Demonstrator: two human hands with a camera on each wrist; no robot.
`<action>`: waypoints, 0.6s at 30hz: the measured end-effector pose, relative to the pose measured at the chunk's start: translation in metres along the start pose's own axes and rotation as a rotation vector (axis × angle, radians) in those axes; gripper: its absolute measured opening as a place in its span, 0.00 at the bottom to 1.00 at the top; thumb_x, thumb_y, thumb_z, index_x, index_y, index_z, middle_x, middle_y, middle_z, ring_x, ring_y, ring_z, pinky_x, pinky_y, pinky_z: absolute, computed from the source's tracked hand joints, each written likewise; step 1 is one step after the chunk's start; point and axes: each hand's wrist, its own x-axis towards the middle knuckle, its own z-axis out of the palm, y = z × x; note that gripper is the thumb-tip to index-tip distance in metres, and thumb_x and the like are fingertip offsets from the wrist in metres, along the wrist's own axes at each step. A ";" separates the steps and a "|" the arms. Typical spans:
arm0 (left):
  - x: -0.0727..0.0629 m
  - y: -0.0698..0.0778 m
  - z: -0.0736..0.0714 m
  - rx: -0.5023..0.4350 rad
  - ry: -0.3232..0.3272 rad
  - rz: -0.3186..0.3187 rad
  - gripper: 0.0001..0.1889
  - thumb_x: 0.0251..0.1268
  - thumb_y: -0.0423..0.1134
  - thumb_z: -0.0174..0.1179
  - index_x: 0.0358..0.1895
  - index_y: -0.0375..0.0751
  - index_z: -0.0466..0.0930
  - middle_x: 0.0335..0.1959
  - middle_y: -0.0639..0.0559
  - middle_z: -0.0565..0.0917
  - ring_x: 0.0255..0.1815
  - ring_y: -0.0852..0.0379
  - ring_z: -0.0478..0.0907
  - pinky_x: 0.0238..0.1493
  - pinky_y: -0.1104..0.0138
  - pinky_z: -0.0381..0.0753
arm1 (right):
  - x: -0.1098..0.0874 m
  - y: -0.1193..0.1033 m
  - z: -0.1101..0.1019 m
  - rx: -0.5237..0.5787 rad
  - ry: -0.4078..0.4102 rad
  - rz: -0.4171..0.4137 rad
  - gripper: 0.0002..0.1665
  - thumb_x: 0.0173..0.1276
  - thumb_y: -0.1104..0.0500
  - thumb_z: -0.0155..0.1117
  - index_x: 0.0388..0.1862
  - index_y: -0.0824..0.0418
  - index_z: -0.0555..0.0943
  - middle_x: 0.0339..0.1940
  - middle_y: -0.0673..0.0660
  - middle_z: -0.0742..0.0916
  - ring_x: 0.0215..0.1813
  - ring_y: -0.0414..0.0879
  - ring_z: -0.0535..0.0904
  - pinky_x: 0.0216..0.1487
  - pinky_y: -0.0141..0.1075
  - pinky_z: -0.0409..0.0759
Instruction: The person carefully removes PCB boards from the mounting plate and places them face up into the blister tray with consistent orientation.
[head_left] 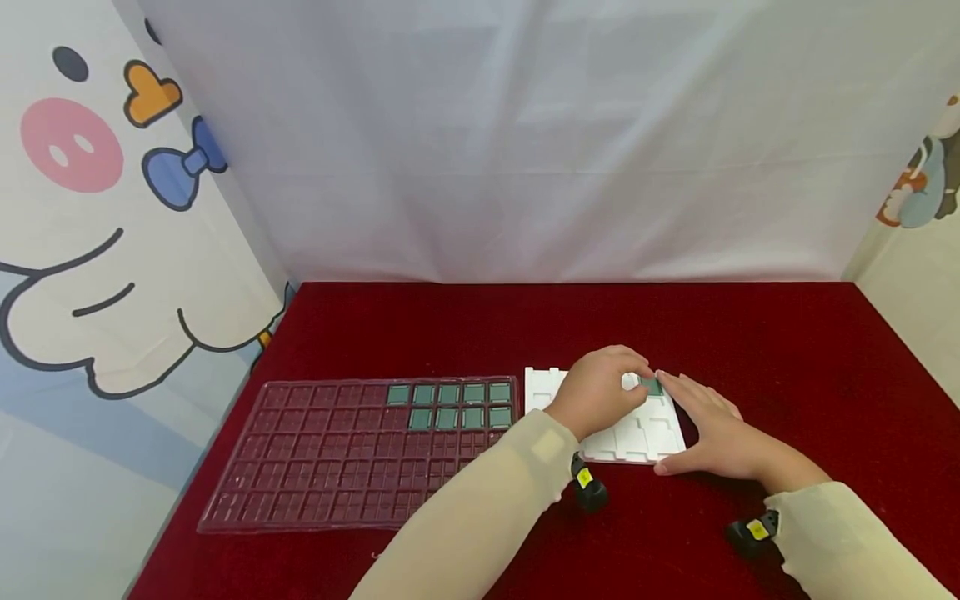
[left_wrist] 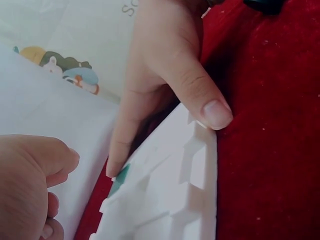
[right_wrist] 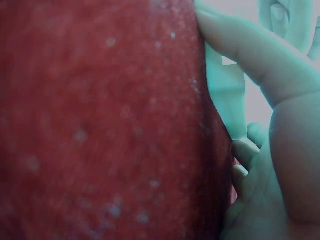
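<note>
A white tray [head_left: 637, 437] with moulded recesses lies on the red cloth. A small green rectangular piece [head_left: 654, 387] sits at its far right corner, also visible in the left wrist view. My left hand [head_left: 600, 392] is over the tray, its thumb and index fingertips close to that piece. In the left wrist view, the left fingers [left_wrist: 52, 205] are bent with nothing visible between them. My right hand [head_left: 723, 437] rests along the tray's right side, index finger at the far corner touching beside the green piece, thumb [left_wrist: 217, 114] on the near corner.
Left of the white tray lies a clear plastic tray [head_left: 232, 527] with many compartments. Several green pieces [head_left: 448, 393] fill compartments at its far right; the left forearm covers its near right part. A white curtain [head_left: 525, 150] hangs behind the red-covered table [head_left: 810, 358].
</note>
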 end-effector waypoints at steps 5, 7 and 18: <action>0.002 -0.002 0.009 0.009 -0.004 -0.001 0.13 0.72 0.41 0.64 0.56 0.51 0.90 0.57 0.63 0.84 0.59 0.69 0.77 0.62 0.78 0.70 | -0.001 0.000 0.000 -0.003 0.002 0.003 0.75 0.49 0.40 0.83 0.86 0.59 0.49 0.82 0.72 0.55 0.79 0.74 0.43 0.69 0.77 0.38; 0.003 -0.002 0.013 0.014 -0.002 0.002 0.13 0.72 0.41 0.64 0.56 0.51 0.90 0.56 0.63 0.84 0.58 0.69 0.78 0.62 0.78 0.70 | 0.000 -0.001 0.000 -0.004 0.003 -0.004 0.74 0.49 0.40 0.83 0.85 0.60 0.49 0.82 0.72 0.55 0.79 0.73 0.44 0.69 0.77 0.39; 0.008 -0.012 0.027 -0.001 0.009 -0.044 0.10 0.69 0.40 0.66 0.49 0.52 0.92 0.52 0.65 0.85 0.55 0.70 0.79 0.58 0.79 0.72 | 0.000 -0.004 -0.001 -0.012 0.003 -0.010 0.74 0.50 0.40 0.83 0.85 0.62 0.49 0.82 0.73 0.55 0.80 0.73 0.44 0.69 0.76 0.40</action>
